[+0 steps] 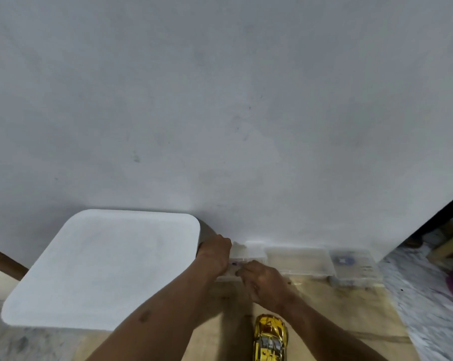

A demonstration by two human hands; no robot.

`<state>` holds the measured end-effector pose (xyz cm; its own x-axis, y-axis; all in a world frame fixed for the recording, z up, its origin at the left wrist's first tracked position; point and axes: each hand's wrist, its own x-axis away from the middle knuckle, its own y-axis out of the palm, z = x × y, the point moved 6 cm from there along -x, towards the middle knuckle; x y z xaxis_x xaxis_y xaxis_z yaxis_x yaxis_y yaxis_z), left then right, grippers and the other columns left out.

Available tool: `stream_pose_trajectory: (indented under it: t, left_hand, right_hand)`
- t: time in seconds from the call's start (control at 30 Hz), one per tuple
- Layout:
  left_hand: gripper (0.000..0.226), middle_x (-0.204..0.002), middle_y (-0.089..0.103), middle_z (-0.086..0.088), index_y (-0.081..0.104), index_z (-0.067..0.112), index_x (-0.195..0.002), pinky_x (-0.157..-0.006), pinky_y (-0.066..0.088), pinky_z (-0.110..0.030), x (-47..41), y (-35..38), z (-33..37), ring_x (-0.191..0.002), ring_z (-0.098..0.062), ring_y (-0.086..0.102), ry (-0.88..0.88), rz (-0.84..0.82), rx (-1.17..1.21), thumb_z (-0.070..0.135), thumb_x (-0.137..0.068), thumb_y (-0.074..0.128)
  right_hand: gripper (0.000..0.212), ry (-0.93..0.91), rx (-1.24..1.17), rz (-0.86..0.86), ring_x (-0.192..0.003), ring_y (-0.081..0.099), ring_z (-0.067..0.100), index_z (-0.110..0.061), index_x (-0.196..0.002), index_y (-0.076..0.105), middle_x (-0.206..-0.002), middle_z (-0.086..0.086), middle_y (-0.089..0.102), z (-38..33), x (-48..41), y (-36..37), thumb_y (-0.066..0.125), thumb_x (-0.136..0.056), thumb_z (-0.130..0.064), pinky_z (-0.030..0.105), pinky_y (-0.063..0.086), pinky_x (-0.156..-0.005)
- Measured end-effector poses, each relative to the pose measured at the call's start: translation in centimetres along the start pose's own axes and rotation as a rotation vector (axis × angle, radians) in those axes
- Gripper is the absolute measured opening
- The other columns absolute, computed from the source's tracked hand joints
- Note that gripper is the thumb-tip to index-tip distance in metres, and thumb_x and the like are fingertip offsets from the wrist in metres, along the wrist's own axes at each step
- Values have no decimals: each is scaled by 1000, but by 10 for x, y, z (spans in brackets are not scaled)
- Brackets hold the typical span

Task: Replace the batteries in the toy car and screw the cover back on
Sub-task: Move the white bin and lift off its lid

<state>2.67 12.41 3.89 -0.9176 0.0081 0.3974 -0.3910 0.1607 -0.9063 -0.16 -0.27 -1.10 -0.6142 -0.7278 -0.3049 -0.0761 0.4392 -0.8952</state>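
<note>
Head view: toy car (270, 337), yellow, lies at the near edge of the wooden surface (324, 308), apart from both hands. Clear boxes (299, 259) stand in a row along the far edge, against the wall (220, 100). Left hand (215, 250): fingers curled over the left end of the leftmost clear box (252, 252). Right hand (262, 280): fingers bent at that box's front; blur hides whether they grip. White square top (103, 269) sits beside the left edge.

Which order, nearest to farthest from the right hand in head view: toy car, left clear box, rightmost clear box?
1. left clear box, at the right hand's fingers, by the wall
2. toy car, nearer the person
3. rightmost clear box, along the wall to the right
</note>
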Motion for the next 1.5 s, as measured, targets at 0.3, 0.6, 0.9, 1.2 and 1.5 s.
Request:
stream_pose_trajectory:
  t: [0.3,0.6,0.9,1.2,1.5]
  left_hand:
    - [34,-128,60,-14,53,6,-131,-94,54,-39,6,28,10,-116,-31,62,31,-20,-181,4,-97,55]
    - [72,-136,48,-14,34,13,-144,-102,46,-38,2,45,11,-124,-30,53,-39,-45,20,12,-85,75]
    - [72,-140,39,-21,27,4,-146,-107,41,-37,5,58,23,-127,-31,43,31,0,-330,25,-89,67]
    - [53,-137,48,-11,44,10,-139,-104,47,-37,38,46,19,-124,-28,51,-112,-19,268,12,-90,65]
    - [43,-128,62,-5,61,19,-126,-88,43,-27,83,-29,28,-119,-22,56,23,130,619,39,-88,62]
  right_hand:
    - [46,242,163,-274,-126,44,15,-28,-138,53,-137,-6,52,37,2,-7,53,-95,-44,31,35,-105]
    - [42,245,268,-314,-125,49,19,-24,-131,57,-136,-3,55,35,-5,11,59,-93,-41,37,28,-110]
    - [37,252,233,-260,-117,55,20,-23,-126,62,-128,-3,61,32,0,15,66,-91,-34,33,36,-105]
    - [44,370,66,-363,-137,41,12,-30,-136,55,-145,-9,51,29,14,-10,63,-93,-32,36,15,-120]
    - [23,552,-23,-169,-83,57,4,-33,-109,71,-97,-13,71,1,27,-102,59,-90,-29,23,46,-77]
